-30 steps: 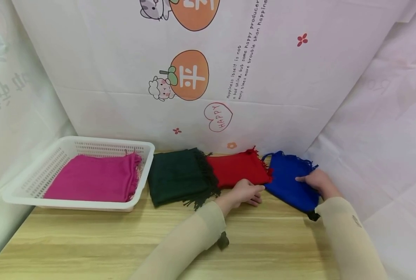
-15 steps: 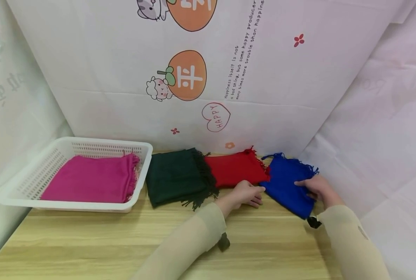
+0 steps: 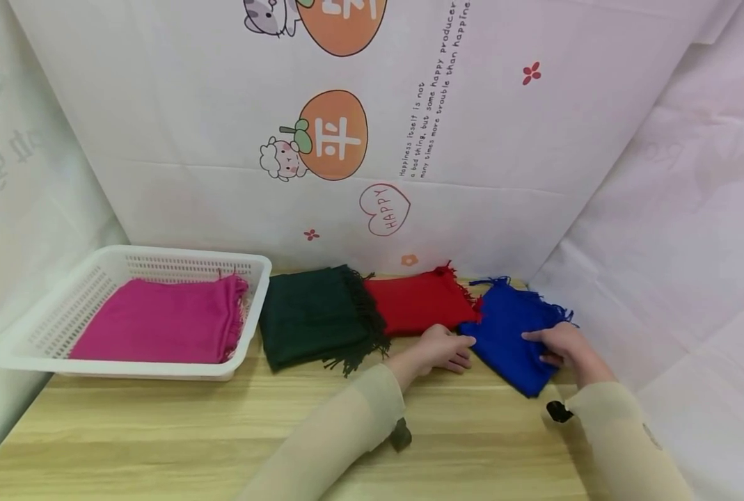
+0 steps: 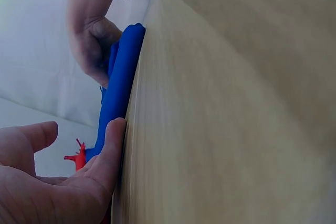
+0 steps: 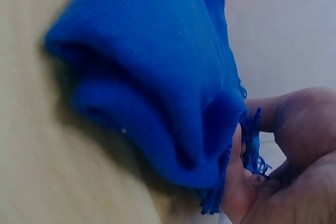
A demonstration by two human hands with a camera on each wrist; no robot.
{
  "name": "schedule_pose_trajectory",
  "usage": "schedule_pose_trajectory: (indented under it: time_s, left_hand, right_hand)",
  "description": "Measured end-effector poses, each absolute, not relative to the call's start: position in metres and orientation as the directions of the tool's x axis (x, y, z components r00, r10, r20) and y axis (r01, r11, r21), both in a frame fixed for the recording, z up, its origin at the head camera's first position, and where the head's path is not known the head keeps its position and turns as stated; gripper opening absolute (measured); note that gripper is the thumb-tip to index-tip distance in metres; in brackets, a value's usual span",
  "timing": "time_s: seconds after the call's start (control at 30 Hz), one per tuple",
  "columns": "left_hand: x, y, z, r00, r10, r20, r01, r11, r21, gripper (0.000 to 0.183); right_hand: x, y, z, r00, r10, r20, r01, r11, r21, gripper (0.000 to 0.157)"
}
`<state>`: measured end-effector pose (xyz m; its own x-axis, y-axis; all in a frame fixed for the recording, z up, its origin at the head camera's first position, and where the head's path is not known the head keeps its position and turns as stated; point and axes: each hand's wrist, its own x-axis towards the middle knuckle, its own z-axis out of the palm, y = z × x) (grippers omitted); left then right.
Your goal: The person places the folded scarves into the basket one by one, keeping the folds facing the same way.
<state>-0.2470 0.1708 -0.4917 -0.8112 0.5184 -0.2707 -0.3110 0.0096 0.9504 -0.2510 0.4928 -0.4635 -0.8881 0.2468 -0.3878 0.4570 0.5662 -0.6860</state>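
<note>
A folded blue scarf (image 3: 506,334) with a fringed far edge lies at the right end of a row of scarves. My right hand (image 3: 562,344) pinches its right side, thumb on top and fingers below; the right wrist view shows the layered folds of the blue scarf (image 5: 152,51) beside the thumb. By its left corner is my left hand (image 3: 443,349), fingers extended and thumb apart, holding nothing. In the left wrist view the fingertips of that left hand (image 4: 68,182) are right at the blue fold. A folded red scarf (image 3: 415,306) lies just behind the left hand.
Left of the red scarf is a folded dark green scarf (image 3: 312,316) with a dark fringe. A white plastic basket (image 3: 255,306) at the far left holds a folded magenta scarf (image 3: 165,320). White printed sheets (image 3: 472,209) wall the wooden table (image 3: 177,431) at the back and sides.
My right hand has drawn the right side of the blue scarf toward me and slightly left, so its near corner sits lower in view. The left hand has stayed almost still.
</note>
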Motion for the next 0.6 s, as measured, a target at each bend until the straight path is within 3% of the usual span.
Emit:
schedule_pose_trajectory:
  time_s: [0.33,0.53,0.6]
  left_hand:
    - [-0.244,0.177,-0.494,-0.804,0.528,-0.273,-0.328,-0.011,0.945,0.040]
    - [-0.239,0.176,-0.489,-0.808,0.523,-0.271,-0.317,0.002,0.949,0.039]
    - [-0.239,0.175,-0.489,-0.807,0.525,-0.269,-0.314,0.004,0.949,0.041]
  right_hand:
    - [-0.238,0.479,-0.467,-0.882,0.248,-0.400,0.471,0.459,-0.753,0.041]
    - [-0.241,0.480,-0.460,-0.902,0.255,-0.348,0.424,0.674,-0.605,0.053]
    - [-0.243,0.479,-0.454,-0.919,0.259,-0.298,0.380,0.783,-0.493,0.068]
